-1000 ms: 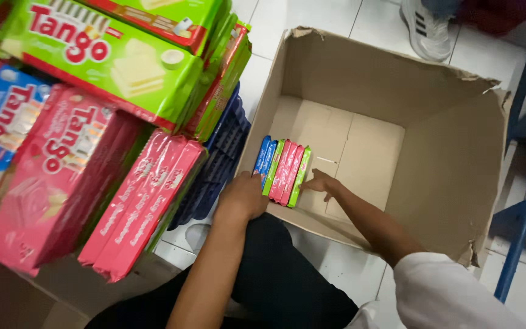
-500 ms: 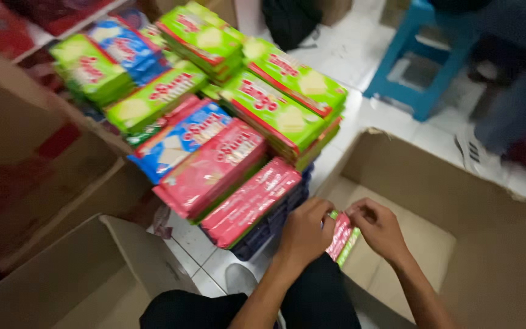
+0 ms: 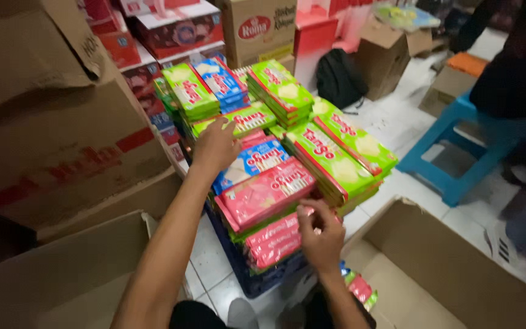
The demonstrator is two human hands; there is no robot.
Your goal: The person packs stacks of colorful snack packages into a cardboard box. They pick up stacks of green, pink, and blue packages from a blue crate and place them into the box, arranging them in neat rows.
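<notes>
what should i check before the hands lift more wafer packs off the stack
1. Left hand reaches the packs: ok, it rests on the blue pack.
2. Right hand on a pack: ok, at the pink packs standing on edge.
3. Grip closed on either side: cannot tell.
4. Stack steady: not ok, the green packs lie tilted and overlapping.
5. Open carton has room: ok, only a few packs inside.

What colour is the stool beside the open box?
The stool is blue, seen in the head view, the only one.
</notes>
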